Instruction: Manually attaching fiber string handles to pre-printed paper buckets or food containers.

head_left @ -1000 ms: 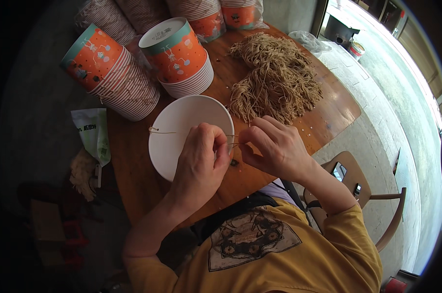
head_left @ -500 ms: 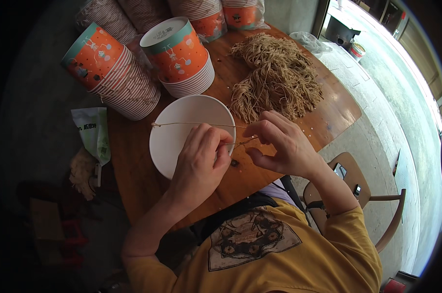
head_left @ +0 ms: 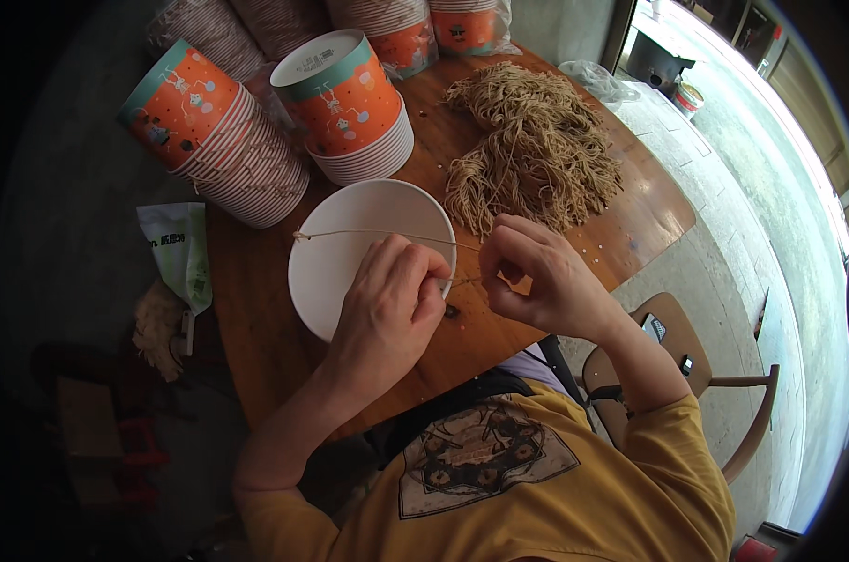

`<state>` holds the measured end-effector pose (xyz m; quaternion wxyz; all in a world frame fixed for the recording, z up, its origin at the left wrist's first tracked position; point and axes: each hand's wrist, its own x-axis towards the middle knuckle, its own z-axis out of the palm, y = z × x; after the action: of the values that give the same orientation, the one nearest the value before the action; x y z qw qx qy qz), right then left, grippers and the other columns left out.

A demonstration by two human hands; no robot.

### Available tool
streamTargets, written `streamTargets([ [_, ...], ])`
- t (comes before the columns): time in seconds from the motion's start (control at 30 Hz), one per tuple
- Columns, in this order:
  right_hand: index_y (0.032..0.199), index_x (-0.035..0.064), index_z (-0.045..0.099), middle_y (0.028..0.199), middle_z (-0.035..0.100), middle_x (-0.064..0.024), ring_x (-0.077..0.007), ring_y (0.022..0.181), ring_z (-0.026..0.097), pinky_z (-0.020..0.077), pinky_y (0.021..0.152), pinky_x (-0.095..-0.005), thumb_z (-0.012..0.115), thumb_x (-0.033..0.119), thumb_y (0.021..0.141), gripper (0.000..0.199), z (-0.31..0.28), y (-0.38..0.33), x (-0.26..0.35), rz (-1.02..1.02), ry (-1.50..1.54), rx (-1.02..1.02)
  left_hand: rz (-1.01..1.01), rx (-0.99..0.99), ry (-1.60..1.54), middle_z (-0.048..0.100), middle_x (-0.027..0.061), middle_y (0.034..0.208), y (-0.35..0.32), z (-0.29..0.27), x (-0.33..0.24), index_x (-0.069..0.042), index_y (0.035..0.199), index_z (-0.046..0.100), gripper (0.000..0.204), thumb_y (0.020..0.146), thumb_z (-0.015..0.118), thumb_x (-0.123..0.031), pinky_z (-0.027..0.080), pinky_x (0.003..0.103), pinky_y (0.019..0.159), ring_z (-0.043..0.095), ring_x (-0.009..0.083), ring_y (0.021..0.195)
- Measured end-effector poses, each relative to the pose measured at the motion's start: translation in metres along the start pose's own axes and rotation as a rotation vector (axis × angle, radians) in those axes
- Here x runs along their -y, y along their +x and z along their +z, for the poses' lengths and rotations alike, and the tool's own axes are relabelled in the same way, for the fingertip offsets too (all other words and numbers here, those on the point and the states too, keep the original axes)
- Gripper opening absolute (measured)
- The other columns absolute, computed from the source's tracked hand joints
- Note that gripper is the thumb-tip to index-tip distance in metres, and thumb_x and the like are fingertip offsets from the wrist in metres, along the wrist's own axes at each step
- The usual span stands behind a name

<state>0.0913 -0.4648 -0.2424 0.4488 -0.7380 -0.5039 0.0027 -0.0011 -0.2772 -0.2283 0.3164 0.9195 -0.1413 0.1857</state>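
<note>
A white round paper tub (head_left: 335, 267) sits on the wooden table in front of me. Tan string (head_left: 387, 231) stretches across its mouth from a small knot (head_left: 300, 235) at the left rim toward my right hand. Over the tub's near right side, my left hand (head_left: 387, 304) is closed in a pinch on the string. My right hand (head_left: 542, 281), just past the right rim, is closed with thumb and forefinger together on the string. A short length spans the gap between both hands. The fingertips partly hide it.
Behind the tub stand stacked orange and teal paper tubs (head_left: 335, 103) and a leaning stack (head_left: 223, 131). A large heap of tan string (head_left: 537, 150) lies at the back right. A green-white bag (head_left: 176, 253) hangs off the table's left; a chair (head_left: 673, 328) stands right.
My right hand's fingers have closed from a spread pose into a pinch, and the hand has shifted slightly right. My left hand has barely moved.
</note>
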Motion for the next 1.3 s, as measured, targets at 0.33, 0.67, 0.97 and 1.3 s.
streamTargets([
  [0.33, 0.086, 0.0028, 0.055, 0.078, 0.049, -0.0057, -0.0161, 0.066, 0.052, 0.0448, 0.059, -0.0282, 0.061, 0.007, 0.077, 0.011, 0.006, -0.001, 0.004, 0.116, 0.104, -0.024, -0.004, 0.007, 0.004, 0.051, 0.0112, 0.089, -0.001, 0.001, 0.0, -0.003, 0.094, 0.051, 0.019, 0.078, 0.058, 0.005, 0.045, 0.041, 0.073, 0.054, 0.0294, 0.084],
  [0.67, 0.092, 0.0022, 0.056, 0.081, 0.058, 0.0007, -0.0044, 0.069, 0.052, 0.0453, 0.06, -0.0231, 0.055, 0.009, 0.09, 0.007, 0.02, -0.008, -0.004, 0.361, 0.746, -0.014, 0.028, -0.017, 0.046, 0.049, 0.0094, 0.091, 0.001, 0.002, -0.007, -0.004, 0.091, 0.055, 0.017, 0.079, 0.066, 0.0, 0.045, 0.038, 0.079, 0.052, 0.027, 0.087],
  [0.97, 0.106, 0.0051, 0.051, 0.077, 0.057, 0.0028, -0.0022, 0.067, 0.052, 0.0411, 0.056, -0.0187, 0.055, 0.012, 0.092, 0.016, 0.019, -0.011, -0.002, 0.454, 0.784, 0.056, -0.238, 0.074, -0.339, 0.05, 0.0082, 0.091, 0.003, -0.004, -0.005, 0.001, 0.091, 0.055, 0.009, 0.087, 0.062, -0.003, 0.052, 0.03, 0.063, 0.056, 0.0182, 0.082],
  [1.3, 0.098, 0.0054, 0.052, 0.066, 0.062, -0.0034, -0.0065, 0.054, 0.06, 0.0464, 0.05, -0.0228, 0.054, 0.014, 0.092, 0.011, 0.021, -0.009, 0.006, 0.346, 0.408, -0.034, -0.205, 0.099, -0.283, 0.052, 0.0092, 0.091, 0.001, -0.004, -0.008, 0.001, 0.091, 0.055, 0.009, 0.088, 0.061, -0.004, 0.053, 0.03, 0.064, 0.057, 0.0204, 0.082],
])
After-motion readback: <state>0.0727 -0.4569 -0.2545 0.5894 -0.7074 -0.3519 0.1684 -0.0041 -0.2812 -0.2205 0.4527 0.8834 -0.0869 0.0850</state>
